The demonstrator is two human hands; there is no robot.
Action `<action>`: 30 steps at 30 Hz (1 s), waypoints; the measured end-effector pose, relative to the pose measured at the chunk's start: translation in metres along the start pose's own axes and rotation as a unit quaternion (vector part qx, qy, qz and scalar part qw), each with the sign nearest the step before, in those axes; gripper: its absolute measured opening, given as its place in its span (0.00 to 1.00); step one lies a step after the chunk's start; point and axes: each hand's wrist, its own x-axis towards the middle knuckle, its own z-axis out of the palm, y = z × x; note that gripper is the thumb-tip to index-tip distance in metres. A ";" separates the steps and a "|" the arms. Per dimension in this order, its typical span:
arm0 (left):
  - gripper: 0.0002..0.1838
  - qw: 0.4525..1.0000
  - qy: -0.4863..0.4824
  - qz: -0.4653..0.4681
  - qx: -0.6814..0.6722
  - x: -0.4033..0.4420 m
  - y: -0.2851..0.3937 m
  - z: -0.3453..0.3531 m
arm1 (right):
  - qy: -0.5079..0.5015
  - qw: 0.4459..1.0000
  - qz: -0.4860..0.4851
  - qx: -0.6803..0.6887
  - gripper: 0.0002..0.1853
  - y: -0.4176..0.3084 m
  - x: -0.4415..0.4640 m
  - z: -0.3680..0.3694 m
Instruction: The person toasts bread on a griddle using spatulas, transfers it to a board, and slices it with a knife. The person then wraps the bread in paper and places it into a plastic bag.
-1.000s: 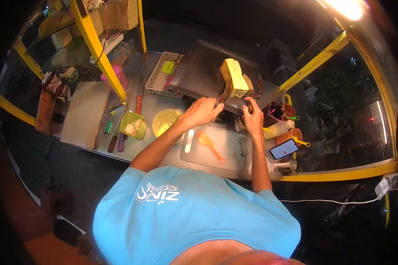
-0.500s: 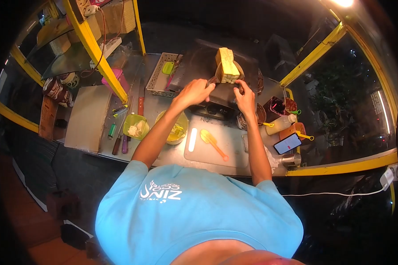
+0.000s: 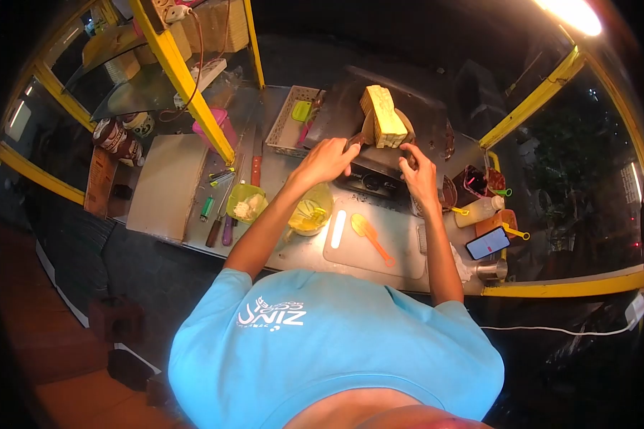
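A tall block of sliced yellow bread [image 3: 384, 118] stands tilted on the dark griddle [image 3: 343, 104], against a brown rounded piece [image 3: 406, 127]. My left hand [image 3: 329, 159] is closed at the block's lower left, round the end of a dark tool [image 3: 366, 134] that lies against the bread. At its lower right, the curled fingers of my right hand [image 3: 420, 171] pinch a dark piece whose outline is hard to make out. Control knobs [image 3: 372, 182] show on the stove front between my wrists.
Nearer me are a cutting board [image 3: 408, 261] with an orange-handled spatula [image 3: 371, 239], a yellowish bowl [image 3: 311, 211] and a green tub [image 3: 247, 202]. At right are a phone [image 3: 488, 243], bottle [image 3: 479, 211] and metal cup [image 3: 491, 269]. A yellow post [image 3: 186, 86] rises at left.
The view has shifted. Against the counter items, the bread and my hands have moved left and slightly away from me since a second ago. The stove's knobs now show between my arms.
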 end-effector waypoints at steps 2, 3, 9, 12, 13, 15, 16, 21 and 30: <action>0.23 1.000 -0.013 -0.005 0.011 0.013 0.000 0.006 | 0.011 1.000 0.009 0.002 0.15 0.004 0.007 -0.001; 0.23 0.999 -0.022 -0.009 0.022 0.019 0.001 0.010 | 0.014 1.000 0.014 0.001 0.15 0.006 0.012 -0.001; 0.27 0.997 -0.015 0.041 0.056 0.055 0.007 0.029 | 0.066 0.998 0.016 -0.011 0.15 0.024 0.035 -0.003; 0.26 0.996 -0.022 0.058 0.061 0.059 0.013 0.029 | 0.064 0.996 0.047 -0.028 0.16 0.013 0.023 -0.011; 0.26 0.997 -0.028 0.053 0.055 0.056 0.015 0.028 | 0.073 0.995 0.042 -0.052 0.16 0.012 0.020 -0.013; 0.25 0.997 -0.037 0.051 0.050 0.056 0.016 0.025 | 0.065 0.996 0.059 -0.031 0.16 0.014 0.015 -0.015; 0.25 0.997 -0.035 0.048 0.055 0.056 0.015 0.025 | 0.061 0.996 0.053 -0.038 0.16 0.013 0.011 -0.017; 0.26 0.996 -0.019 0.030 0.081 0.049 0.012 0.013 | 0.055 0.996 0.058 0.040 0.14 0.016 -0.001 -0.039; 0.25 0.999 0.011 0.003 0.047 0.054 -0.009 0.002 | 0.106 0.942 0.205 0.243 0.17 0.065 0.011 -0.062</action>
